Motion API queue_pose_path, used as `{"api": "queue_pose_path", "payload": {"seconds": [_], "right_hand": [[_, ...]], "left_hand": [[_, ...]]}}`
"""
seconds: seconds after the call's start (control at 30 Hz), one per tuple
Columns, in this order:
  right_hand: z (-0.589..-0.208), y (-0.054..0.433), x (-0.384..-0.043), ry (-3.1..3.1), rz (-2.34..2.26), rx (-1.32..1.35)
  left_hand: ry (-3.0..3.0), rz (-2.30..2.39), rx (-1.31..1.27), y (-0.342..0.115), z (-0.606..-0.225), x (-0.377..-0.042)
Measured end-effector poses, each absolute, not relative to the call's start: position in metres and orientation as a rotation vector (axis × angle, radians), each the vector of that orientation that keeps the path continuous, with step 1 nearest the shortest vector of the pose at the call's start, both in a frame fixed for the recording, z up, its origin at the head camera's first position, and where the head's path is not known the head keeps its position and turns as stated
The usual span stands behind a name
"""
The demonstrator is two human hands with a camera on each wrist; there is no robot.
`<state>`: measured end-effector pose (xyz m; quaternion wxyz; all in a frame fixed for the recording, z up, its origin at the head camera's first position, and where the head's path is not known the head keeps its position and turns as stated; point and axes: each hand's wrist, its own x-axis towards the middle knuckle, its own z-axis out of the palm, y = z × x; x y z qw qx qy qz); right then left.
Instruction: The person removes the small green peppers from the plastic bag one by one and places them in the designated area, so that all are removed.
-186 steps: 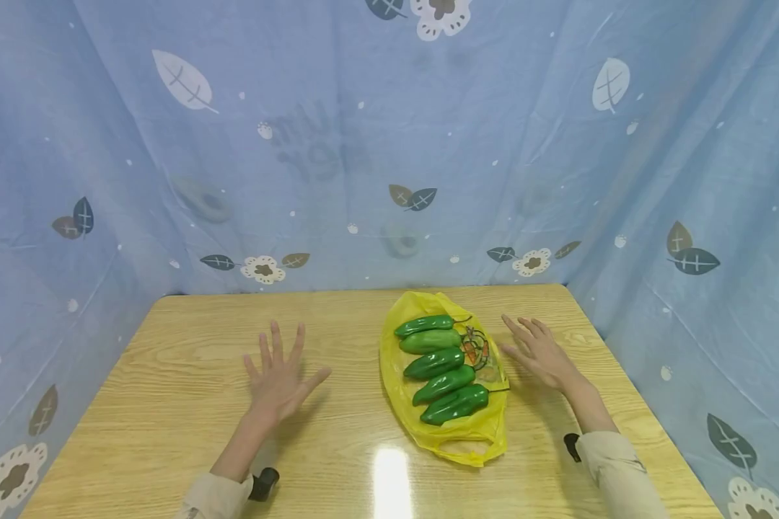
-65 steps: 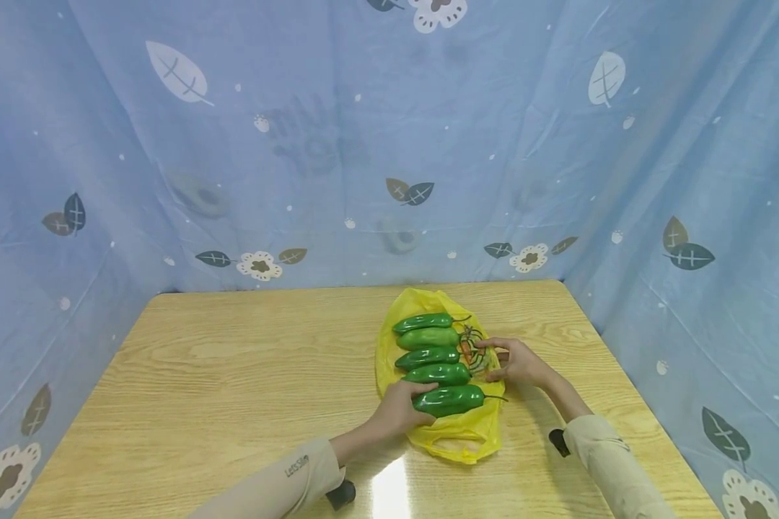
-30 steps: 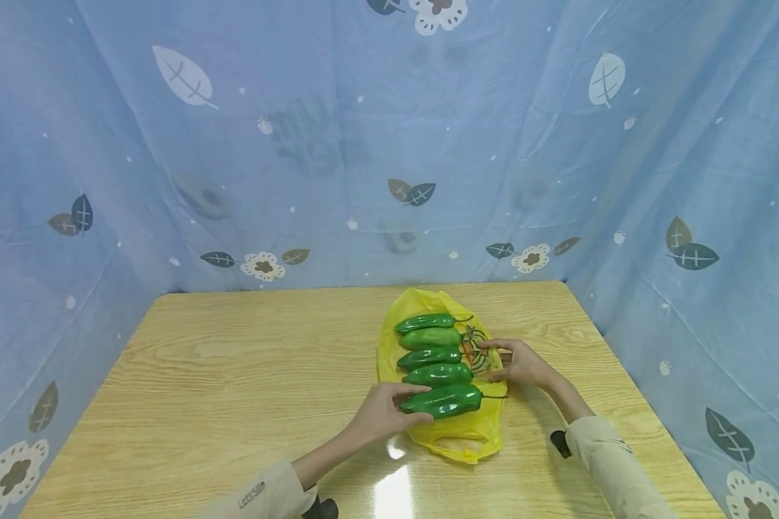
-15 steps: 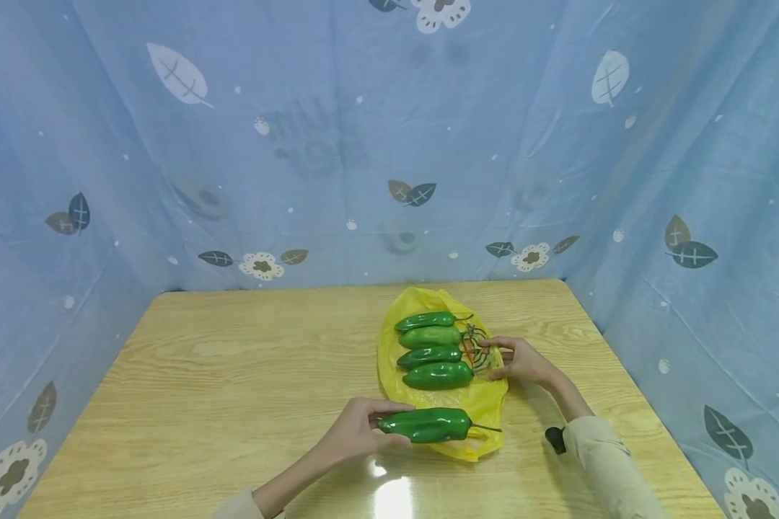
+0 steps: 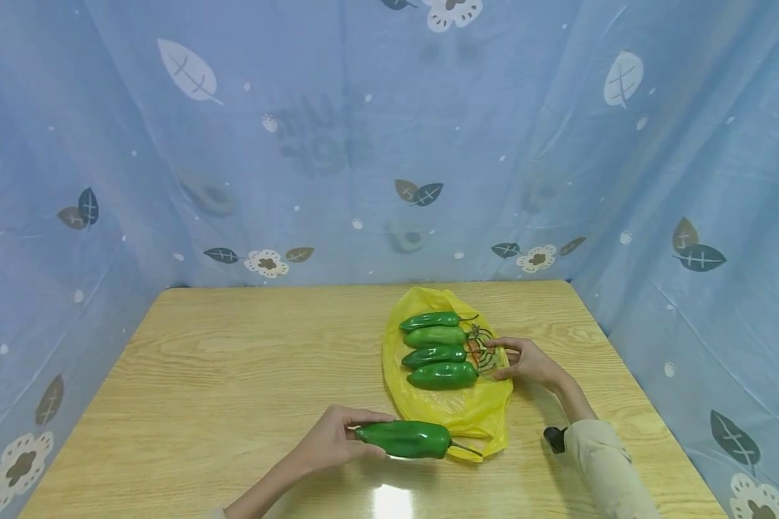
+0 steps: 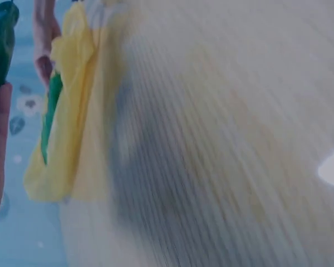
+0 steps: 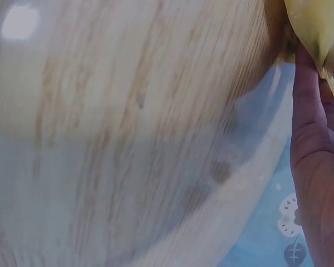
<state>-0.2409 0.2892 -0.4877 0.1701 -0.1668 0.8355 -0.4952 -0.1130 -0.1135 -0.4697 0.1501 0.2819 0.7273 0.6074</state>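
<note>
My left hand [image 5: 334, 441] grips a large glossy green chili pepper [image 5: 405, 439] by its pointed end, fingers above and thumb below. Its thin stem points right, over the near end of a yellow plastic bag [image 5: 451, 407]. In the left wrist view the pepper [image 6: 1, 41] shows at the left edge beside my thumb. My right hand [image 5: 534, 366] pinches the bag's right edge. In the right wrist view the bag's yellow film [image 7: 317, 25] bunches at my fingertips. Several more green chili peppers [image 5: 441, 375] lie in a row on the bag, stems toward the right.
Small red chilies with dark curled stems [image 5: 483, 352] lie by the right fingertips, partly hidden by the bag's film. The wooden table [image 5: 234, 360] extends to the left of the bag. A blue patterned curtain [image 5: 363, 144] hangs along the back and both sides.
The left hand, earlier spread over the table, took the nearest pepper from the row and has drawn it toward the front left. The right hand came to the bag's edge and stays there.
</note>
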Motion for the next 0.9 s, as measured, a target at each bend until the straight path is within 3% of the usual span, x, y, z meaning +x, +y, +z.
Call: {"api": "queue_pose_path", "payload": {"seconds": [0.9], "right_hand": [[-0.496,0.290,-0.239,2.330,-1.498,-0.481]], "left_hand": [[2.270,1.688,0.693,-0.169,-0.477,-0.191]]}}
